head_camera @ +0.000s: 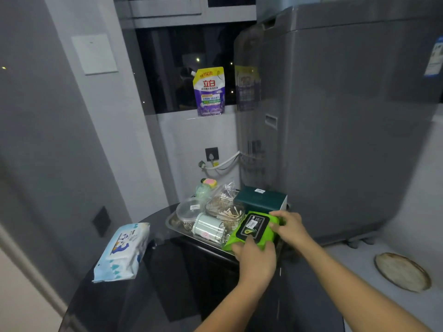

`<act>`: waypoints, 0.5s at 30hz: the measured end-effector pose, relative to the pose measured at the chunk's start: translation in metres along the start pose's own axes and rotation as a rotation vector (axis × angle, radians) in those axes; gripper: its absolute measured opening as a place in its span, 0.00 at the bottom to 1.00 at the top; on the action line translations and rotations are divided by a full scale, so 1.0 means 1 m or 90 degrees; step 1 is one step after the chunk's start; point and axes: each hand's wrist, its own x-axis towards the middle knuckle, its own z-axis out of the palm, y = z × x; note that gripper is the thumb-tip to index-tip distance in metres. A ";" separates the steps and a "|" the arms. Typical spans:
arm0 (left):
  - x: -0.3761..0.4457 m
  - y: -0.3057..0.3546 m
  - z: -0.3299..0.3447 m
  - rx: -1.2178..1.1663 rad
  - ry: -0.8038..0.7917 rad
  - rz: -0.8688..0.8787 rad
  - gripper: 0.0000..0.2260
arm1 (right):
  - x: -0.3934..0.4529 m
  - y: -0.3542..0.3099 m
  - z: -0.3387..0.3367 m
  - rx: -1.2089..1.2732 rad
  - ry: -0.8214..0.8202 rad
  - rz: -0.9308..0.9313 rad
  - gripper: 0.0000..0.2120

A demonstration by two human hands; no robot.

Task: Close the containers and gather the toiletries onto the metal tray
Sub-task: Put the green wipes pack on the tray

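The dark glass bench (pixel 167 271) is smooth, glossy and rounded at its near-left edge, so anything soft laid on it can slide. At its far-right edge sits the metal tray (pixel 170 223), shallow, shiny and thin-rimmed, already crowded; its near rim appears to lie close to the bench's inner edge, and a heavy push there could, I judge, tip or shove it.

Still off the tray, near the bench's left edge, lies the blue-and-white wipes pack (pixel 122 252), a soft crinkly pillow of film. It is bulky, and room for it looks scarce.

On the tray's near-right corner is the green wipes pack (pixel 251 230), soft film with a stiff black flip lid. The left hand (pixel 257 257) has its grip curled over the pack's near end, thumb pressing by the lid; the right hand (pixel 288 227) pinches the pack's far-right end. The pack partly overhangs the rim, so letting go early could let it slump off.

Behind it stands a dark green box (pixel 260 200), rigid card. Beside it a clear square box of cotton swabs (pixel 226 212) looks open; a nudge from the pack could scatter the sticks. The pale cylindrical swab jar (pixel 207 227) lies on its side and could roll. A round clear tub (pixel 189 209) with a lid sits at the tray's far-left end.
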 end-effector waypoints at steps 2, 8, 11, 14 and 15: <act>0.003 -0.003 0.002 0.013 -0.014 0.004 0.22 | -0.001 0.005 0.005 0.007 0.000 -0.013 0.19; 0.010 -0.001 -0.002 0.004 -0.066 -0.052 0.23 | 0.002 0.005 0.017 -0.122 0.006 -0.016 0.24; 0.012 -0.001 -0.004 0.006 -0.098 -0.083 0.27 | -0.001 0.010 0.018 -0.164 -0.005 -0.003 0.26; 0.017 -0.001 -0.005 0.001 -0.109 -0.108 0.28 | -0.007 0.012 0.021 -0.180 -0.006 -0.005 0.27; 0.016 -0.001 -0.007 -0.007 -0.113 -0.114 0.28 | -0.010 0.011 0.021 -0.192 -0.005 -0.005 0.27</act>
